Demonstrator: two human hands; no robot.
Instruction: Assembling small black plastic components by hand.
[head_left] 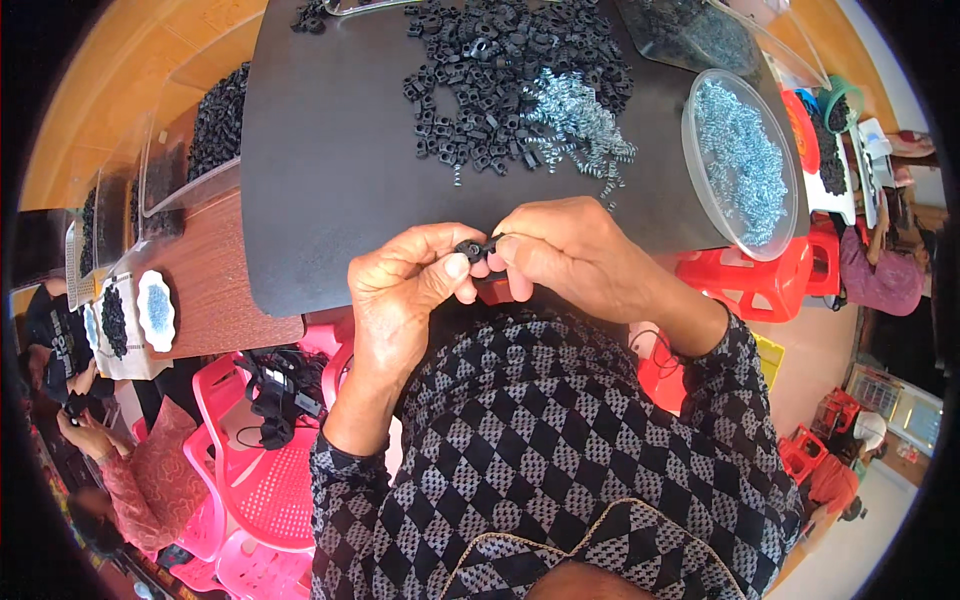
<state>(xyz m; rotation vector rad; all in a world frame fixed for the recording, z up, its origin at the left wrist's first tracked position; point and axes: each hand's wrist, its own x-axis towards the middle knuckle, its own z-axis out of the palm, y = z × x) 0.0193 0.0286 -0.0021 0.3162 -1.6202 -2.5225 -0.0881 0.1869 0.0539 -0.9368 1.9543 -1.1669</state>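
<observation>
Working small black part [469, 251] — left hand [402, 283], right hand [568, 254] both pinching it; next move likely calls for steady alignment. Loose springs [578, 118] at one o'clock.

Bare left hand [398, 275] and right hand [575, 250] nearly meet, each pinching between thumb [442, 279] and fingers [425, 242]; whether their fingertips touch is hard to tell. Both forearms [364, 405] slant inward.
</observation>
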